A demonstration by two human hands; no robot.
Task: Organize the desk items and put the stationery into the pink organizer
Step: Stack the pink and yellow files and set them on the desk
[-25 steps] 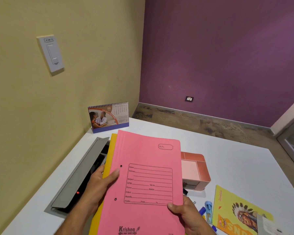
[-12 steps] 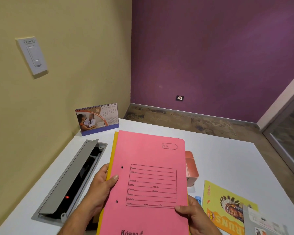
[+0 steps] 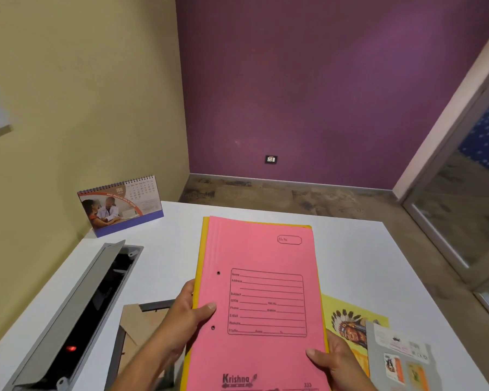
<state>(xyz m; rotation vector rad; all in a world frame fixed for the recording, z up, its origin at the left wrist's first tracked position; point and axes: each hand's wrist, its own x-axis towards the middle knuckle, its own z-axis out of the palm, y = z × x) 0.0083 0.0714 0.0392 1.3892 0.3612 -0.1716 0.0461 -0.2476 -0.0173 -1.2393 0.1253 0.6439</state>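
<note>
Where yellow wall point(image 3: 82, 80) meets purple wall point(image 3: 322, 80), white desk point(image 3: 364, 263) holds calendar point(image 3: 120, 206).

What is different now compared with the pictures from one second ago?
The pink folder and the yellow folder behind it shifted right and now hide the pink organizer. A frame has come into view. The left hand and right hand still grip the folders; the calendar stayed.

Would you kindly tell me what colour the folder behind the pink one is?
Yellow: the folder behind shows along the pink folder's edges, head view.
</note>
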